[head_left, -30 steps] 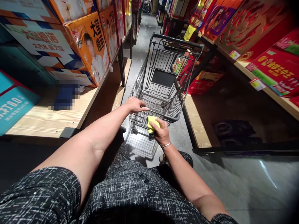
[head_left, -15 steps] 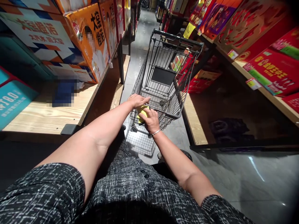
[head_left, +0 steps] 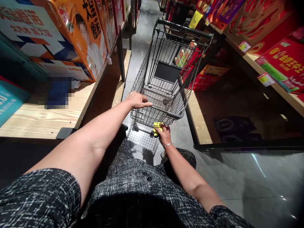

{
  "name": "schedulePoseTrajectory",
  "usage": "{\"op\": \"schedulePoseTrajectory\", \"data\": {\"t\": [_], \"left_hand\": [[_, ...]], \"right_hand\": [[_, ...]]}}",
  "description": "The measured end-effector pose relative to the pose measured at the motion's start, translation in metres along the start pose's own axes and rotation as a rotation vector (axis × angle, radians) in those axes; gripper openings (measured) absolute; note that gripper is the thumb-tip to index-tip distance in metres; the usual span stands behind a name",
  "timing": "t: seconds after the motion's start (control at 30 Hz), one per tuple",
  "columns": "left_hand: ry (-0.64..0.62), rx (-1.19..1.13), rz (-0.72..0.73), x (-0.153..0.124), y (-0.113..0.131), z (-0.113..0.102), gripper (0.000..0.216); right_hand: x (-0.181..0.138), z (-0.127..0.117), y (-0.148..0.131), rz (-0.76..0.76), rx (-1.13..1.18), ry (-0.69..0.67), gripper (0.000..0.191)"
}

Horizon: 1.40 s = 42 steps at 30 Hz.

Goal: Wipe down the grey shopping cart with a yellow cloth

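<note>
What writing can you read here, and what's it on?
"大窑橙诺" on the orange box (slightly blurred)
"大汽水 喝大窑" on its white side
"金锣王中王" on the red box
Teal box: label cut off
Price tags: too small
Shopping cart, yellow cloth: no readable text

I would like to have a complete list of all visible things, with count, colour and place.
Cart: one, dark grey, in the aisle
Cloth: one, yellow, in the right hand
Orange boxes: several, orange and white, left shelf
Teal box: at least one, far left
Blue item: one, blurred, left shelf
Red boxes: several, right side
Yellow sheet: one, upper right
Labels: several, right shelf edge
Dark items: count unclear, low right
Shelves: both sides, wood and black
Floor: grey
Bracelet: one, silvery, right wrist
Clothes: black-and-white, on the person
Hands: two; left hand at cart's near rim
</note>
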<state>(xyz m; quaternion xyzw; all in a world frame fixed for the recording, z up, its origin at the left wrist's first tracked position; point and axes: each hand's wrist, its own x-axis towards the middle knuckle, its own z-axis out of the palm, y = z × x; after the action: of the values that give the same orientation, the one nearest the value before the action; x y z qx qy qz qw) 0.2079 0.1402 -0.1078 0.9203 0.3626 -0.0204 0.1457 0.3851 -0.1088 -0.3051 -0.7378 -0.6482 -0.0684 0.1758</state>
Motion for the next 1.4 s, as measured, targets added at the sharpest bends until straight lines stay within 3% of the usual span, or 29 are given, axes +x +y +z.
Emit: {"op": "schedulePoseTrajectory", "data": {"t": [0.13,0.27,0.37,0.57,0.67,0.83,0.93,1.03,1.17,1.3,1.4], "left_hand": [[-0.008,0.014,-0.017,0.001,-0.001,-0.001,0.074],[-0.018,0.066,-0.021,0.003,-0.005,-0.002,0.072],[-0.029,0.120,-0.020,0.004,-0.009,-0.003,0.076],[-0.129,0.206,0.004,0.009,-0.014,-0.011,0.084],[-0.151,0.255,0.130,0.009,-0.004,-0.015,0.074],[-0.086,0.142,0.300,-0.003,0.045,-0.004,0.048],[-0.061,0.059,0.180,-0.010,0.064,0.007,0.048],[-0.023,-0.032,0.120,-0.012,0.059,0.012,0.044],[-0.003,-0.184,0.109,-0.010,0.036,0.008,0.041],[-0.003,-0.153,0.001,-0.006,0.022,-0.002,0.045],[-0.063,-0.087,-0.013,-0.004,0.025,-0.008,0.054]], "right_hand": [[-0.013,0.031,-0.009,0.008,0.028,-0.149,0.025],[-0.011,0.026,-0.008,-0.027,0.054,-0.116,0.032],[-0.005,-0.005,-0.002,-0.029,0.055,-0.024,0.044],[0.020,-0.107,0.010,-0.051,0.009,0.480,0.035],[0.036,-0.128,0.006,-0.056,-0.031,0.547,0.035],[0.069,-0.110,-0.024,-0.032,-0.047,0.428,0.043],[0.089,-0.104,-0.040,-0.050,-0.022,0.302,0.049],[0.097,-0.104,-0.036,-0.123,0.004,0.270,0.040],[0.075,-0.106,-0.006,-0.170,0.021,0.330,0.023],[0.048,-0.105,0.017,-0.092,0.055,0.372,0.023],[0.044,-0.096,0.012,-0.074,0.080,0.392,0.026]]}}
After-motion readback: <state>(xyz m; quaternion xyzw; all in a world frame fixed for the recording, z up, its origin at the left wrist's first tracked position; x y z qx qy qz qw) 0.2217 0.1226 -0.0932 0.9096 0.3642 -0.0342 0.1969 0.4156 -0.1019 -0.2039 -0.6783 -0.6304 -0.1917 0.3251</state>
